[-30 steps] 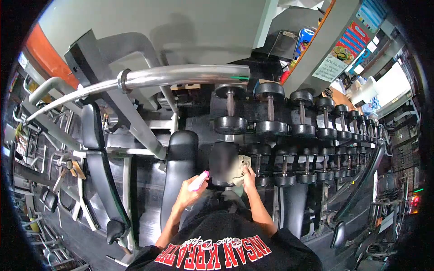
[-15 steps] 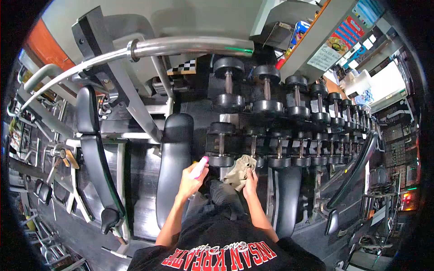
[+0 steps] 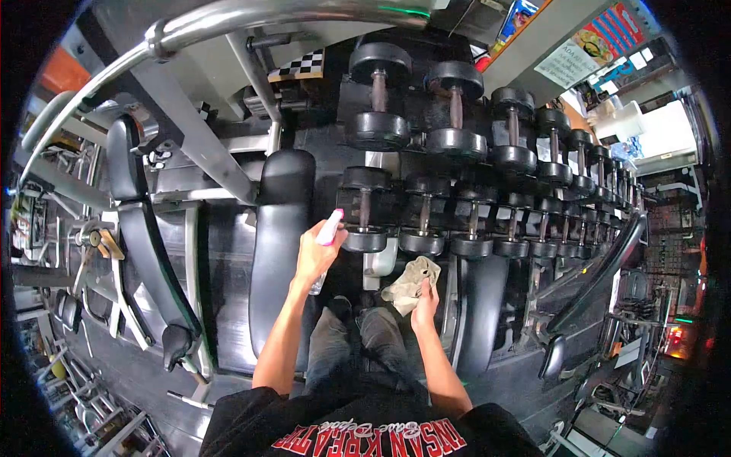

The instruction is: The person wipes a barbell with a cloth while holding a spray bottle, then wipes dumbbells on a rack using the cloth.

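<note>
My left hand (image 3: 317, 251) is closed around a spray bottle (image 3: 330, 228) with a white and pink trigger head; part of its clear body shows below the hand. The nozzle points toward the nearest dumbbell (image 3: 365, 209) at the left end of the lower rack row. In my right hand (image 3: 426, 303) is a crumpled beige cloth (image 3: 413, 280), pinched between thumb and fingers. The cloth hangs in front of the lower row, just below another dumbbell (image 3: 424, 217), apparently apart from it.
An upper row of black dumbbells (image 3: 454, 110) runs off to the right. Padded benches stand at left (image 3: 282, 228) and right (image 3: 485, 312). A thick curved metal bar (image 3: 251, 17) crosses the upper left. Gym machines line both sides, over a dark floor.
My left hand with the spray bottle has risen and shifted slightly left. The dumbbell rack sits higher in view as the camera tilts down, and more of my legs shows. The cloth stays in my right hand.
</note>
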{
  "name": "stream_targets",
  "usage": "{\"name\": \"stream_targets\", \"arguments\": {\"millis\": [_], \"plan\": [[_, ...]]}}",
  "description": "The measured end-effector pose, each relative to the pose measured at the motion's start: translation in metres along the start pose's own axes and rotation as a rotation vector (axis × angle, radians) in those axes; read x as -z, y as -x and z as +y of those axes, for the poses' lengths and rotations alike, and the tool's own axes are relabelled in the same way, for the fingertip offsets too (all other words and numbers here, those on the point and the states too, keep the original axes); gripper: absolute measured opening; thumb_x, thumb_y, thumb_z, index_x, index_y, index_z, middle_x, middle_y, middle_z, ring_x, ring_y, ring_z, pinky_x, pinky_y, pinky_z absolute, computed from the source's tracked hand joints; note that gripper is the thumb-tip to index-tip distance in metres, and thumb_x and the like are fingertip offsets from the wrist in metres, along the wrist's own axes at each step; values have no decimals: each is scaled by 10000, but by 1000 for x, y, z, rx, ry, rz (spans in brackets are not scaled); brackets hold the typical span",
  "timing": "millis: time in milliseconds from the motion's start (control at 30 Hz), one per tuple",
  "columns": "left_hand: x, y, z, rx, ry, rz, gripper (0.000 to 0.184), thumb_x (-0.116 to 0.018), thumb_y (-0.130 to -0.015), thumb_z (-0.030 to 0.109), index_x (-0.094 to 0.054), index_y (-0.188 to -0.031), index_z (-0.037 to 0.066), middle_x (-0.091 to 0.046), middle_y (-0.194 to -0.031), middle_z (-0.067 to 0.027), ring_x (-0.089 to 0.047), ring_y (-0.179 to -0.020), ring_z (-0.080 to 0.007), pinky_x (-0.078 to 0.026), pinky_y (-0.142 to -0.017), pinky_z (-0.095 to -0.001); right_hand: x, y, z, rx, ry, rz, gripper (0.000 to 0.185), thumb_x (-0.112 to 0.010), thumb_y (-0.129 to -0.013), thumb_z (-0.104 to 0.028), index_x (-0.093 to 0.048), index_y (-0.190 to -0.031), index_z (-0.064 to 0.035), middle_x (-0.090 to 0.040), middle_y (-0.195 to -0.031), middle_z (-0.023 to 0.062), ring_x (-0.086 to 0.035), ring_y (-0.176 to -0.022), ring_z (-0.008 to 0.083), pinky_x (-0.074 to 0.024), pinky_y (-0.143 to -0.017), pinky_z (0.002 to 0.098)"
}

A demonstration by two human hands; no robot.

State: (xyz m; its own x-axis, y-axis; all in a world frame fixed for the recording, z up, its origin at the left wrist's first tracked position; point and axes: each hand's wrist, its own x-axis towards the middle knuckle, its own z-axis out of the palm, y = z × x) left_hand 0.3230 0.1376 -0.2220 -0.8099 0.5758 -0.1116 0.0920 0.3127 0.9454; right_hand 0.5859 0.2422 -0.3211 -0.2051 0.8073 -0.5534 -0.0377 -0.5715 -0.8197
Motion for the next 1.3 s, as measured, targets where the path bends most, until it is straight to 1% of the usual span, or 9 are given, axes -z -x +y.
{"name": "stream_targets", "arguments": {"millis": [200,400,633,733,800,867,933,1100,1300], "plan": [[-41,-37,-16,88,-57,-9,213,-643,-830,186,-656,-961,18,-650,-741,-66,-606,-704,-122,-486,-672,-277,-3,-50,-20,34,23,-44,411,-530,-941,-257,-488,-1258,0,-548,-1205,66,-509,-1092,163,-384,-947,302],[-91,-74,-55,88,-209,-24,323,-631,-798,262,-639,-975,-8,-654,-832,-232,-644,-880,-366,-496,-757,-389,-12,-114,-20,159,139,-137,336,-537,-937,-250,-557,-1138,17,-587,-1039,52,-513,-917,130,-404,-816,277],[-124,-94,-80,86,-333,70,298,-617,-798,248,-638,-943,-11,-639,-806,-254,-630,-874,-389,-507,-709,-416,-39,-183,-14,373,381,-261,264,-539,-922,-241,-577,-964,17,-599,-890,109,-528,-814,145,-423,-745,304],[-129,-101,-94,0,-364,88,269,-592,-813,229,-639,-932,-8,-636,-808,-252,-626,-874,-388,-506,-707,-420,-80,-199,-16,430,490,-368,237,-565,-905,-220,-590,-997,-3,-621,-913,179,-598,-786,200,-459,-708,348],[-125,-93,-91,11,-354,96,234,-595,-825,207,-642,-913,-4,-653,-760,-201,-671,-769,-312,-506,-673,-378,-126,-210,-6,856,398,-413,164,-570,-888,-157,-602,-967,-18,-639,-991,173,-642,-826,272,-490,-711,376],[-116,-78,-98,41,-137,146,208,-618,-828,188,-642,-915,0,-650,-725,-135,-636,-680,-175,-495,-648,-308,-166,-216,8,940,732,-489,189,-577,-862,-148,-628,-1027,-71,-620,-1117,148,-605,-1010,301,-466,-853,416],[-106,-57,-91,-20,-157,128,173,-618,-846,139,-632,-948,0,-621,-690,-72,-576,-660,-108,-474,-620,-272,-208,-217,19,1352,970,-408,230,-547,-859,-154,-615,-1069,-88,-557,-1242,111,-473,-1201,311,-362,-1000,451],[-94,-10,-89,149,7,89,171,-630,-858,155,-635,-954,14,-589,-681,11,-490,-526,-32,-399,-467,-203,-290,-231,59,1377,1540,-609,313,-471,-875,-217,-639,-1128,-142,-541,-1285,88,-407,-1272,300,-239,-1073,476],[-106,31,-103,169,39,127,132,-616,-842,86,-637,-926,-14,-622,-740,-47,-528,-634,-66,-440,-563,-227,-314,-206,94,1476,2375,-847,287,-498,-866,-233,-687,-1066,-150,-649,-1126,53,-549,-1125,272,-219,-1049,491]]}}
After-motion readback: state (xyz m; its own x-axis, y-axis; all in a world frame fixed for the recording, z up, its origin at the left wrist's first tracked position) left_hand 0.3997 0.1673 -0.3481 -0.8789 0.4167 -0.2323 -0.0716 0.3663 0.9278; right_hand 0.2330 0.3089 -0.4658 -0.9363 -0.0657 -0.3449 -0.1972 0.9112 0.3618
